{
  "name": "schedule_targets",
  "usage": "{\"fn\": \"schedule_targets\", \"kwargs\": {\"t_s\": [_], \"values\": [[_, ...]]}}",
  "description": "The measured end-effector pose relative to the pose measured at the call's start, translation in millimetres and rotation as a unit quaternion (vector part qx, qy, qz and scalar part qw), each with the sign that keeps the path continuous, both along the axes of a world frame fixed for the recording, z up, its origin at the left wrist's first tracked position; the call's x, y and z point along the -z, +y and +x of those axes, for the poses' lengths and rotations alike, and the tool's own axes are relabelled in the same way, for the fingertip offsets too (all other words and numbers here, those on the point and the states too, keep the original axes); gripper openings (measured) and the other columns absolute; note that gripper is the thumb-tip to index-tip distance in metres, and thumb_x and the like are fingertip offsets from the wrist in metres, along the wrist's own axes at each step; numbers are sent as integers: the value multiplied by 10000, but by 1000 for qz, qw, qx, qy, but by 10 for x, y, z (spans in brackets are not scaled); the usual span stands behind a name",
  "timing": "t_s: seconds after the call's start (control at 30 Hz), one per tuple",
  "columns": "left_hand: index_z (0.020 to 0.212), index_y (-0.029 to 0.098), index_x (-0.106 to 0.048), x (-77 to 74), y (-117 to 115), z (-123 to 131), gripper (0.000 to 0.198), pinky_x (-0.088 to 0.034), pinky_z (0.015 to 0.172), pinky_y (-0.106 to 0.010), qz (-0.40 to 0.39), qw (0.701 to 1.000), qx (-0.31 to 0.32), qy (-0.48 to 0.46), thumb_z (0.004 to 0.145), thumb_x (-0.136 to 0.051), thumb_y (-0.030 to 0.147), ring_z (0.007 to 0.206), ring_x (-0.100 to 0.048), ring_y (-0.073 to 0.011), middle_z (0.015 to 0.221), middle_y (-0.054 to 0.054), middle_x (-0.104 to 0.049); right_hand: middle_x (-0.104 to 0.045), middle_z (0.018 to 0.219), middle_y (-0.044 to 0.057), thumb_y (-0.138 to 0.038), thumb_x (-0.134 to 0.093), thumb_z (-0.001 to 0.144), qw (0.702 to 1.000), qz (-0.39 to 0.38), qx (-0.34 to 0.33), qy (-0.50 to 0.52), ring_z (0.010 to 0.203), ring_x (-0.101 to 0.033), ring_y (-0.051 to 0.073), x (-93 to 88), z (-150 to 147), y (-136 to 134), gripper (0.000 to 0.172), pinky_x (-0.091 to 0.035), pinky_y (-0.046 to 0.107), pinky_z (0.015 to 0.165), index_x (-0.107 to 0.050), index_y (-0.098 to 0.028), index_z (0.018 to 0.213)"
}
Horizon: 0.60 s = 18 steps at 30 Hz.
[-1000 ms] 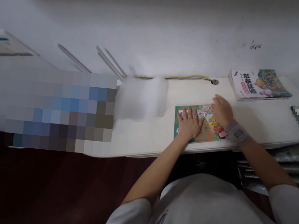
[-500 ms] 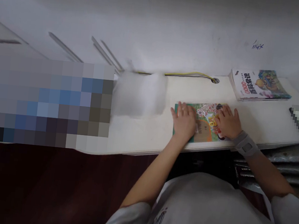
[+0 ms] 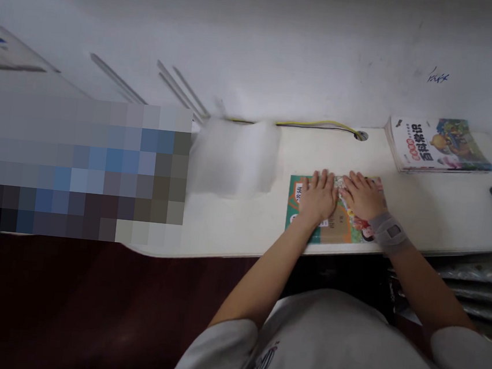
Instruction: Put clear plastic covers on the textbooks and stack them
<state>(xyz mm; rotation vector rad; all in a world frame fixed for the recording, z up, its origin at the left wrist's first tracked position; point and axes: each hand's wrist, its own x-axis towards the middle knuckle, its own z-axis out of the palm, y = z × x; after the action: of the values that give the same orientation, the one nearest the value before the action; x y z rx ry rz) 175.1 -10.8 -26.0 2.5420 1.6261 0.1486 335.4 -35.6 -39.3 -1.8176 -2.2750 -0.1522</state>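
Note:
A colourful picture book with a green cover lies flat on the white desk, close to its front edge. My left hand rests flat on the book's left half, fingers stretched out and pointing away from me. My right hand lies flat on the right half, fingers spread, almost touching the left hand. A grey band wraps my right wrist. Neither hand grips anything.
A stack of picture books sits at the desk's back right. A yellow cable runs along the wall into a grommet hole. A blurred white patch lies left of the book. A dark floor lies below the desk's edge.
My right hand came down from above the book's top edge and now lies flat on it. Both hands have drawn closer together on the cover. The view shifted slightly.

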Motion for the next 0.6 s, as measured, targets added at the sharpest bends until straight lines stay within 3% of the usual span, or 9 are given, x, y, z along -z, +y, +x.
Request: {"fn": "schedule_targets", "kwargs": {"t_s": [0.17, 0.3, 0.4, 0.53, 0.6], "values": [[1492, 137, -302, 28, 99, -401, 603, -211, 1151, -517, 0, 994, -108, -15, 970, -177, 413, 1449, -218, -298, 1562, -116, -278, -441, 1463, 184, -438, -330, 968, 999, 3, 37, -20, 1340, -405, 346, 19, 211, -15, 553, -314, 523, 1066, -482, -107, 1384], [1448, 2, -333, 92, 107, -530, 626, -236, 1150, -468, 17, 984, -174, -45, 960, -230, 380, 1426, -276, -306, 1515, -211, -337, -422, 1470, 203, -459, -324, 961, 997, 2, 77, -16, 1340, -388, 378, 59, 253, -6, 574, -347, 559, 1017, -464, -112, 1397], [1380, -51, -401, 144, 119, -534, 609, -255, 1138, -462, 42, 978, -190, -74, 945, -313, 365, 1402, -317, -335, 1472, -265, -381, -397, 1488, 198, -470, -294, 964, 994, -15, 105, -22, 1360, -356, 376, 57, 252, -3, 594, -340, 566, 1023, -440, -108, 1412], [1208, 37, -575, 162, 202, -579, 425, -325, 1092, -451, 68, 966, -179, -173, 914, -401, 291, 1314, -440, -324, 1348, -238, -532, -374, 1507, 183, -477, -269, 966, 992, -42, 116, -39, 1375, -335, 362, 33, 247, 9, 615, -313, 552, 1055, -413, -97, 1428], [1110, 88, -626, 146, 258, -619, 334, -376, 1049, -429, 83, 943, -183, -264, 885, -447, 258, 1227, -513, -296, 1245, -204, -599, -385, 1500, 183, -475, -276, 965, 992, -44, 114, -42, 1369, -342, 360, 27, 248, 13, 613, -312, 549, 1057, -418, -93, 1423]]}}
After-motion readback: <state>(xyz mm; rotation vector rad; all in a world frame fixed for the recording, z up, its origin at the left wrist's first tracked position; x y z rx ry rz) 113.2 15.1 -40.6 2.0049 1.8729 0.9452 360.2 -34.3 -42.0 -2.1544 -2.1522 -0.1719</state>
